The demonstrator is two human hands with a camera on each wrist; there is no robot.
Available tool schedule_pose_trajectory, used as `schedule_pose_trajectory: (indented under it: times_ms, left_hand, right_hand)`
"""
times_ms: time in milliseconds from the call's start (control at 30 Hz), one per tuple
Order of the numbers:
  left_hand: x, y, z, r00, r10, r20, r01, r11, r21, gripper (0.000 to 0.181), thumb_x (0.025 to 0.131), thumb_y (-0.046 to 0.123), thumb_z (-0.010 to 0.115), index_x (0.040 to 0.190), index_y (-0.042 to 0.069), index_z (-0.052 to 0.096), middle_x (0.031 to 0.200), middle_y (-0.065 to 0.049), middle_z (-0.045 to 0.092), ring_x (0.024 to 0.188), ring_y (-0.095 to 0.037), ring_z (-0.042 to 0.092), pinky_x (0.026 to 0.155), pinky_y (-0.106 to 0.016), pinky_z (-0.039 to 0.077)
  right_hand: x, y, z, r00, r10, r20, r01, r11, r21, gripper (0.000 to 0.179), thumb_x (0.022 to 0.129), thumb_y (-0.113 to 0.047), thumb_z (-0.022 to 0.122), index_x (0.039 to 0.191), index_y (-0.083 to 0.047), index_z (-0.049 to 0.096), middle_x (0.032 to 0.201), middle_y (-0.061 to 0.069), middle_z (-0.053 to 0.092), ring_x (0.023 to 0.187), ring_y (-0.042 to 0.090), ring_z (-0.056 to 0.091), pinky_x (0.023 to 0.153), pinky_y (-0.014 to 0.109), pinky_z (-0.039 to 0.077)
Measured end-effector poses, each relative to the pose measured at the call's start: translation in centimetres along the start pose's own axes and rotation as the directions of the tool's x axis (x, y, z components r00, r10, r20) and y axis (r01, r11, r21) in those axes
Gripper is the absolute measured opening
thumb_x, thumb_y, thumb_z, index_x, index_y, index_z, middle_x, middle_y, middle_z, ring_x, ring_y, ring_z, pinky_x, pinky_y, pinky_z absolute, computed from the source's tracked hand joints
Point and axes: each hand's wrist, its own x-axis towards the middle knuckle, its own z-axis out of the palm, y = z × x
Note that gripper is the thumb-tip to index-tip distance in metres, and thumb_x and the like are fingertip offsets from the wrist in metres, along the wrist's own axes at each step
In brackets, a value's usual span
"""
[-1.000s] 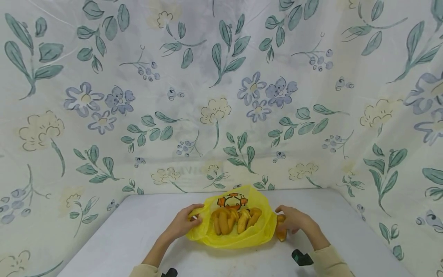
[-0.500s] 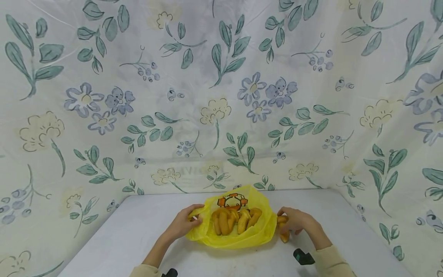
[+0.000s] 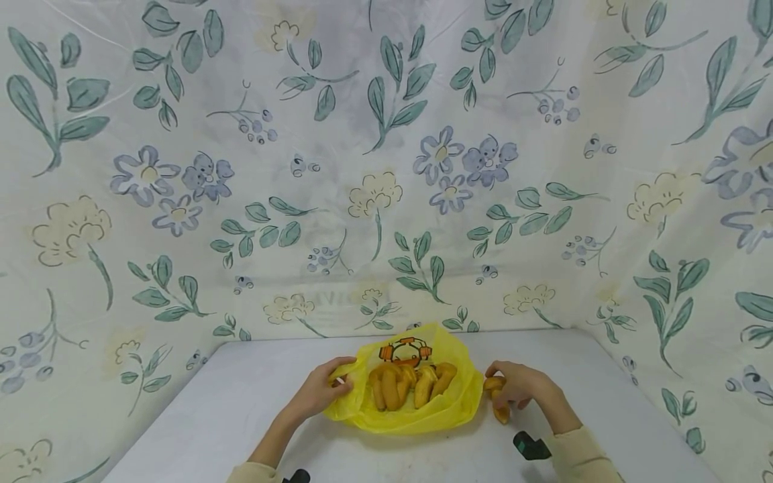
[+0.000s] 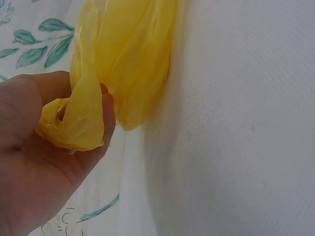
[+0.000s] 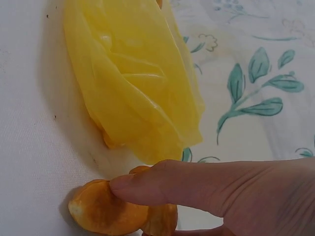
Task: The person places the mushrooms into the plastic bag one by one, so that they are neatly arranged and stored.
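A yellow plastic bag [image 3: 423,421] lies mouth open on the table, a cartoon print on its inner back wall. Several golden-brown bread pieces [image 3: 392,389] rest inside it. My left hand [image 3: 319,390] pinches a gathered handle of the bag [image 4: 83,120] between thumb and fingers at the left side. Just right of the bag, my right hand [image 3: 524,388] holds another bread piece [image 3: 500,412] low at the tabletop. In the right wrist view the thumb lies over the top of this lobed, browned bread [image 5: 106,209]; most of the other fingers are hidden.
The white-covered table [image 3: 241,396] ends at a floral curtain [image 3: 374,201] behind and at both sides. Black wrist gear [image 3: 531,445] shows below the right hand. Small dark specks dot the cloth near the bag.
My right hand has shifted slightly right and toward me with the bread piece, and a small gap has widened between it and the bag. The left hand and bag have stayed put.
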Motion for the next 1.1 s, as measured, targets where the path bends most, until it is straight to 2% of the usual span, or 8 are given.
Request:
schedule_pose_trajectory:
  times_ms: [200, 567, 800, 1100]
  left_hand:
    - [0.07, -0.15, 0.01, 1.000, 0.011, 0.000, -0.011, 1.000, 0.012, 0.045, 0.088, 0.006, 0.068, 0.132, 0.006, 0.058, 0.128, -0.017, 0.061, 0.089, -0.016, 0.057, 0.075, -0.022, 0.052]
    - [-0.06, 0.07, -0.08, 1.000, -0.011, 0.001, 0.011, 1.000, 0.006, 0.044, 0.088, 0.005, 0.068, 0.132, 0.008, 0.059, 0.128, -0.015, 0.061, 0.090, -0.018, 0.057, 0.076, -0.024, 0.052]
    - [0.08, -0.09, -0.14, 1.000, 0.015, 0.001, -0.015, 1.000, 0.015, 0.044, 0.089, 0.006, 0.067, 0.132, 0.008, 0.059, 0.129, -0.016, 0.061, 0.091, -0.018, 0.057, 0.077, -0.024, 0.052]
    - [-0.04, -0.21, -0.09, 1.000, 0.004, 0.000, -0.004, 1.000, 0.009, 0.045, 0.088, 0.007, 0.067, 0.132, 0.008, 0.059, 0.129, -0.016, 0.061, 0.090, -0.017, 0.057, 0.076, -0.023, 0.051]
  right_hand:
    - [0.15, 0.05, 0.08, 1.000, 0.006, 0.002, -0.006, 1.000, 0.003, 0.053, 0.076, -0.013, 0.081, 0.123, -0.011, 0.057, 0.108, 0.008, 0.061, 0.082, 0.021, 0.057, 0.070, 0.036, 0.058]
    - [0.20, 0.08, 0.34, 1.000, 0.012, 0.001, -0.012, 1.000, 0.001, 0.056, 0.075, -0.016, 0.083, 0.124, -0.011, 0.056, 0.107, 0.008, 0.061, 0.080, 0.020, 0.057, 0.071, 0.035, 0.058]
    - [0.30, 0.12, 0.42, 1.000, 0.012, -0.002, -0.012, 1.000, -0.006, 0.057, 0.075, -0.016, 0.083, 0.124, -0.010, 0.055, 0.104, 0.007, 0.061, 0.079, 0.019, 0.057, 0.071, 0.034, 0.058]
    - [0.42, 0.21, 0.56, 1.000, 0.024, 0.008, -0.024, 1.000, 0.002, 0.059, 0.074, -0.018, 0.085, 0.124, -0.010, 0.055, 0.104, 0.007, 0.060, 0.081, 0.020, 0.057, 0.070, 0.034, 0.058]
